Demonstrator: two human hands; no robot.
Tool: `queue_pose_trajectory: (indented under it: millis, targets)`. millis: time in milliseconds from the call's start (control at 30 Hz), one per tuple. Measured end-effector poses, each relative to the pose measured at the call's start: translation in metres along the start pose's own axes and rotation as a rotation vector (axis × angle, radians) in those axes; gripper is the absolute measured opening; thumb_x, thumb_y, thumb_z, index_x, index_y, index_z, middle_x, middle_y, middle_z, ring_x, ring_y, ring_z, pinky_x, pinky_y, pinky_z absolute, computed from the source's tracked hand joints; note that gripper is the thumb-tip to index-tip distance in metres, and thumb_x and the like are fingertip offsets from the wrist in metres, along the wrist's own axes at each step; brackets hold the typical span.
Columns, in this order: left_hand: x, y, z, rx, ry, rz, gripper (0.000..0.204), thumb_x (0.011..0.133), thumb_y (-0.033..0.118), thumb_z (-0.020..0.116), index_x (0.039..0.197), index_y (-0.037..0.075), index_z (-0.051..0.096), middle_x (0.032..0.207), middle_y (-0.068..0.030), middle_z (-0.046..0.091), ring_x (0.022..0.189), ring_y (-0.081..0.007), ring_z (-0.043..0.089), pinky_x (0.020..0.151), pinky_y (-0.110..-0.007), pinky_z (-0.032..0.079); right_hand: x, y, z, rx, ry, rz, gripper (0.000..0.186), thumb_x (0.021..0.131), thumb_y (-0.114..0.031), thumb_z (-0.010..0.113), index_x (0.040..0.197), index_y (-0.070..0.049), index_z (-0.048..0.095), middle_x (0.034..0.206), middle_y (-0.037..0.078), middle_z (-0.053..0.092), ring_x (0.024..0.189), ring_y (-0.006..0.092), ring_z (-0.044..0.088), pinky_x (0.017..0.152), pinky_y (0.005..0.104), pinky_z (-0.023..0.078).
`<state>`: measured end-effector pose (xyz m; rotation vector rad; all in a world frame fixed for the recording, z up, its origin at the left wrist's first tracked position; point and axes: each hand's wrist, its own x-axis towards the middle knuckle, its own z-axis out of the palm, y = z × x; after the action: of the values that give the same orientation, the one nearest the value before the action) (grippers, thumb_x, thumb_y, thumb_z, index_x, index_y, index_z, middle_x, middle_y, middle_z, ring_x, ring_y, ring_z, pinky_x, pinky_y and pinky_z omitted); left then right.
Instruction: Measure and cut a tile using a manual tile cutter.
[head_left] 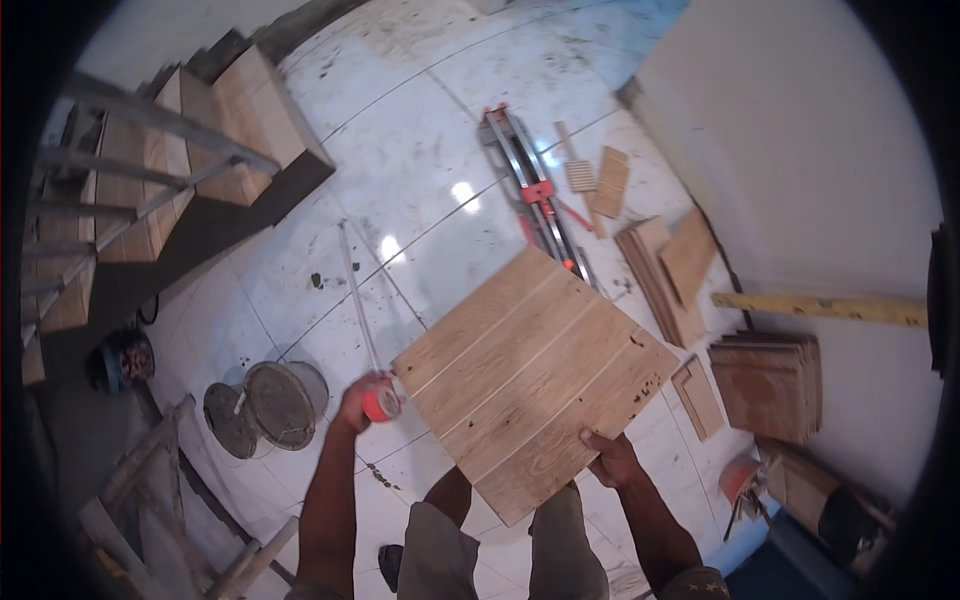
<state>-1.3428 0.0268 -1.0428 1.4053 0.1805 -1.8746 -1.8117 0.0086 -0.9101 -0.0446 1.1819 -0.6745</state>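
Tile [530,380] pinched by right fingers [599,442]; left fingers [368,383] clasp tape measure [381,404].

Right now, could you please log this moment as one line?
left fingers: hold red tape measure | right fingers: grip edge of wood-look panel | floor: tile cutter

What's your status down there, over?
Left hand: gripping tape measure. Right hand: holding tile by near right edge. Cutter on floor ahead, partly hidden by tile.
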Motion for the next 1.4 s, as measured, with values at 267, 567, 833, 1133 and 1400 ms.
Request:
queue_pose_trajectory:
  millis: [267,567,833,1133,1400]
  targets:
    - [0.079,0.016,-0.152,-0.019,-0.056,0.016,0.025,0.096,0.027,0.056,0.1,0.003,0.061,0.093,-0.0128,0.066,0.075,-0.034,0.07,0.063,-0.043,0.059,0.211,0.047,-0.017,-0.435,-0.274,0.169,0.066,0.084,-0.013,0.078,0.139,0.003,0.047,0.13,0.017,0.06,0.123,0.0277,0.057,0.106,0.0421,0.045]
    - [0.148,-0.057,-0.192,-0.258,-0.06,0.12,0.028,0.094,0.029,0.054,0.098,0.002,0.063,0.082,-0.0152,0.067,0.072,-0.0391,0.069,0.064,-0.048,0.058,0.33,0.086,-0.068,-0.496,-0.442,0.12,0.072,0.082,-0.015,0.079,0.142,0.004,0.043,0.134,0.017,0.058,0.124,0.028,0.056,0.107,0.0425,0.043]
    - [0.183,-0.145,-0.209,-0.337,0.085,0.201,0.034,0.099,0.035,0.045,0.101,0.006,0.063,0.084,-0.013,0.069,0.077,-0.0387,0.07,0.074,-0.049,0.058,0.399,0.062,-0.088,-0.645,-0.593,0.145,0.085,0.08,-0.025,0.082,0.148,0.002,0.038,0.142,0.018,0.052,0.134,0.0303,0.047,0.114,0.0451,0.035]
    - [0.136,-0.224,-0.188,-0.382,0.109,0.311,0.031,0.095,0.036,0.052,0.106,0.008,0.061,0.083,-0.0154,0.066,0.081,-0.0402,0.068,0.068,-0.052,0.057,0.437,0.044,-0.065,-0.747,-0.611,0.338,0.078,0.083,-0.018,0.08,0.147,0.0,0.04,0.139,0.013,0.057,0.129,0.0245,0.053,0.108,0.0391,0.043]
    - [0.112,-0.281,-0.195,-0.173,0.215,0.319,0.032,0.097,0.025,0.048,0.109,-0.002,0.057,0.089,-0.0176,0.067,0.082,-0.0373,0.07,0.076,-0.048,0.059,0.457,0.053,-0.045,-0.896,-0.567,0.286,0.076,0.082,-0.028,0.084,0.14,0.004,0.048,0.128,0.014,0.064,0.115,0.0231,0.063,0.099,0.0377,0.05]
